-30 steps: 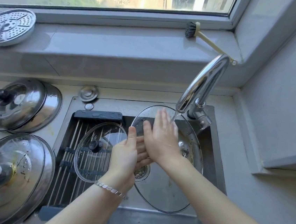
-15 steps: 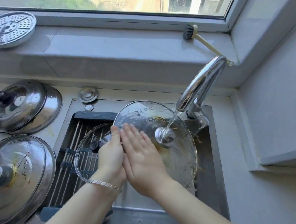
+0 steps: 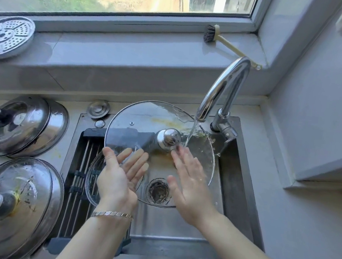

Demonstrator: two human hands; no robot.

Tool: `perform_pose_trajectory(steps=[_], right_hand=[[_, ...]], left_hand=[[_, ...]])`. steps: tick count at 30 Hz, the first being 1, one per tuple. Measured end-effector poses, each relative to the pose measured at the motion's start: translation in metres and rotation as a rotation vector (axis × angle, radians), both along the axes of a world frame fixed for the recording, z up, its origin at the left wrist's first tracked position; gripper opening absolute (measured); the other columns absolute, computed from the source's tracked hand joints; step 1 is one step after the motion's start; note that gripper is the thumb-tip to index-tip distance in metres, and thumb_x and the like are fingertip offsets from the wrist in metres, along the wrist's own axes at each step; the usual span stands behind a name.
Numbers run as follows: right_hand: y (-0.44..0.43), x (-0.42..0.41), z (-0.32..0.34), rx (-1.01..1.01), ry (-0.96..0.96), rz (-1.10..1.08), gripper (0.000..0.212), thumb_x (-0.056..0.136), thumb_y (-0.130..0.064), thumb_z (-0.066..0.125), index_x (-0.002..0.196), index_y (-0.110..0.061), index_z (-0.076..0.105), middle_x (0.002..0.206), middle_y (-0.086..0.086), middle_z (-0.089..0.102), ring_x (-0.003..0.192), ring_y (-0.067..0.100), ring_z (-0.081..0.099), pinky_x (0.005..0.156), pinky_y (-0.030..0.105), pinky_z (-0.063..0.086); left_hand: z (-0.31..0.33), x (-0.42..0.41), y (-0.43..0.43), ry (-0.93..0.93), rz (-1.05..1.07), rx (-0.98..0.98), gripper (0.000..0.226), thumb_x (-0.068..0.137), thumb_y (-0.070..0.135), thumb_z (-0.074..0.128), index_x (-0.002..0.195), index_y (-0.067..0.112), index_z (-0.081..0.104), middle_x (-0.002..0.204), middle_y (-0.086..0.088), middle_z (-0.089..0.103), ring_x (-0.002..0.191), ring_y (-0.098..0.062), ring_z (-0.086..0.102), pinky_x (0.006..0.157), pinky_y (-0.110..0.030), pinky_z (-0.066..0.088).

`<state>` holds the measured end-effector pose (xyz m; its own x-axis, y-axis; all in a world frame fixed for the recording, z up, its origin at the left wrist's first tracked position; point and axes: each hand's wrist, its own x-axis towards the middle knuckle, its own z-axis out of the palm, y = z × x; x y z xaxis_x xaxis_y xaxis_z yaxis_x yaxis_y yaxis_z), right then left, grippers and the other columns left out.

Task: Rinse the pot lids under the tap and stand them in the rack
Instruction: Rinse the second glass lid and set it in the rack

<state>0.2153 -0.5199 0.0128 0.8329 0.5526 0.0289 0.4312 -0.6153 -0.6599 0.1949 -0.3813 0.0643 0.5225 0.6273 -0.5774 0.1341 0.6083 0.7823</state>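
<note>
**Q:** State of the hands?
**A:** The left hand [image 3: 118, 178] grasps the large glass lid [image 3: 146, 116] at its 8 o'clock rim, thumb on top and fingers [image 3: 139, 162] beneath, visible through the glass. The right hand [image 3: 190, 186] is released, its fingers straight and flat on the lid's upper face.

**Q:** Lid position?
**A:** It is tilted over the sink [image 3: 236, 189], knob [image 3: 168, 138] upward. Water [image 3: 190, 133] strikes the glass just beside the knob at its 3 o'clock.

**Q:** Surroundings?
**A:** The rack [image 3: 78, 161] spans the sink at 9 o'clock, and a smaller glass lid [image 3: 92, 180] rests in it. The near steel lid [image 3: 10, 203] sits on the desk at 8 o'clock and the far steel lid [image 3: 22, 126] at 9 o'clock. The tap [image 3: 223, 88] stands at 1 o'clock.
</note>
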Motion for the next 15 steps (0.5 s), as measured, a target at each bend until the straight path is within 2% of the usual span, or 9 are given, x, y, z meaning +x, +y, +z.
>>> perform_pose_trajectory(steps=[2, 5, 8, 9, 13, 15], right_hand=[[0.005, -0.010, 0.002, -0.021, 0.027, -0.010, 0.079, 0.080, -0.067, -0.009, 0.143, -0.020, -0.008, 0.153, -0.008, -0.015, 0.137, -0.002, -0.026, 0.113, 0.024, -0.018], [0.001, -0.009, 0.002, -0.117, 0.069, 0.001, 0.081, 0.080, -0.070, -0.004, 0.140, -0.019, -0.022, 0.149, -0.006, -0.032, 0.136, 0.003, -0.032, 0.113, 0.025, -0.020], [-0.011, 0.015, 0.004, -0.163, 0.247, -0.218, 0.080, 0.085, -0.061, 0.006, 0.145, -0.013, -0.018, 0.152, 0.001, -0.028, 0.139, 0.008, -0.026, 0.116, 0.027, -0.014], [-0.010, 0.016, 0.006, -0.172, 0.252, -0.235, 0.079, 0.085, -0.058, 0.005, 0.145, -0.012, -0.018, 0.153, 0.003, -0.028, 0.140, 0.010, -0.025, 0.116, 0.028, -0.014], [0.004, -0.009, 0.010, -0.161, 0.095, -0.008, 0.083, 0.078, -0.070, -0.006, 0.136, -0.016, -0.028, 0.143, -0.003, -0.040, 0.136, 0.007, -0.034, 0.113, 0.025, -0.020], [0.002, 0.005, 0.007, -0.176, 0.167, -0.121, 0.085, 0.082, -0.070, -0.003, 0.141, -0.013, -0.025, 0.147, -0.001, -0.036, 0.139, 0.010, -0.029, 0.115, 0.027, -0.017]], left_hand=[[0.001, -0.001, -0.002, 0.002, 0.005, 0.020, 0.051, 0.095, 0.053, 0.031, 0.092, 0.009, 0.058, 0.063, -0.002, 0.073, 0.060, -0.013, 0.072, 0.050, -0.019, 0.055], [0.004, -0.004, -0.003, 0.003, 0.012, 0.029, 0.051, 0.095, 0.052, 0.032, 0.092, 0.009, 0.058, 0.062, -0.001, 0.072, 0.060, -0.013, 0.071, 0.051, -0.020, 0.056], [0.005, -0.006, -0.003, -0.008, 0.015, 0.033, 0.051, 0.094, 0.053, 0.031, 0.092, 0.009, 0.058, 0.064, -0.002, 0.073, 0.062, -0.014, 0.072, 0.054, -0.021, 0.058], [0.006, -0.006, -0.004, -0.006, 0.016, 0.039, 0.051, 0.094, 0.053, 0.031, 0.092, 0.009, 0.058, 0.065, -0.002, 0.073, 0.063, -0.014, 0.072, 0.055, -0.022, 0.058], [0.006, -0.005, -0.009, 0.002, 0.030, 0.031, 0.051, 0.095, 0.052, 0.031, 0.093, 0.009, 0.058, 0.064, -0.002, 0.073, 0.063, -0.014, 0.072, 0.053, -0.021, 0.057], [0.007, -0.005, -0.011, 0.006, 0.034, 0.025, 0.051, 0.095, 0.052, 0.033, 0.092, 0.008, 0.058, 0.063, -0.002, 0.073, 0.061, -0.014, 0.072, 0.050, -0.020, 0.056]])
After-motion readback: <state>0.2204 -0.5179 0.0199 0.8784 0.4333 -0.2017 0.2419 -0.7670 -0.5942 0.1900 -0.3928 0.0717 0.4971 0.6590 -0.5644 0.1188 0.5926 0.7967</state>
